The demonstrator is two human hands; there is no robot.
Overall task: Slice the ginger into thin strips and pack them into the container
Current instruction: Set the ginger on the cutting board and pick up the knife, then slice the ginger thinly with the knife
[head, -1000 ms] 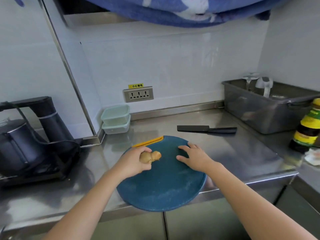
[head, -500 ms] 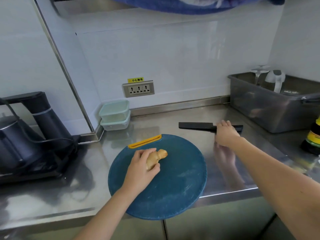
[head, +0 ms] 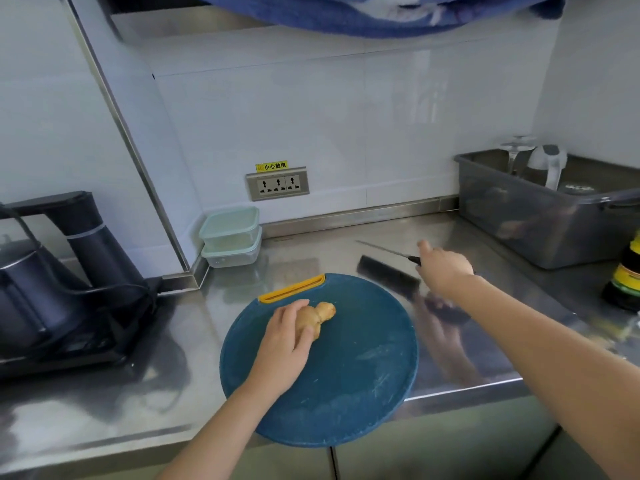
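Two pale-green lidded containers (head: 231, 226) stand stacked one on the other in the back corner of the steel counter (head: 311, 252), under the wall socket (head: 277, 184); their walls are cloudy, and what they hold cannot be told. At the far right sits one grey tub (head: 512, 216), and in it one upturned stemmed glass (head: 516, 150) and one whitish jug (head: 550, 164) can be made out. Just one piece of ginger (head: 320, 315) is in view, whole and uncut, lying on the upper left part of the one round blue cutting board (head: 346, 382), near its yellow handle slot. The left hand (head: 284, 344) grips the ginger's nearer end, fingers curled over it and thumb alongside. To the right of the board, the right hand (head: 445, 271) is clenched round the handle of the single black knife (head: 412, 260), which is off the counter with its blade pointing left and seen edge-on as a thin line – a dark reflection of it shows in the steel below. One dark bottle (head: 627, 275) with a yellow-green label stands at the right edge, and one black kettle (head: 20, 271) sits on its base at the left.
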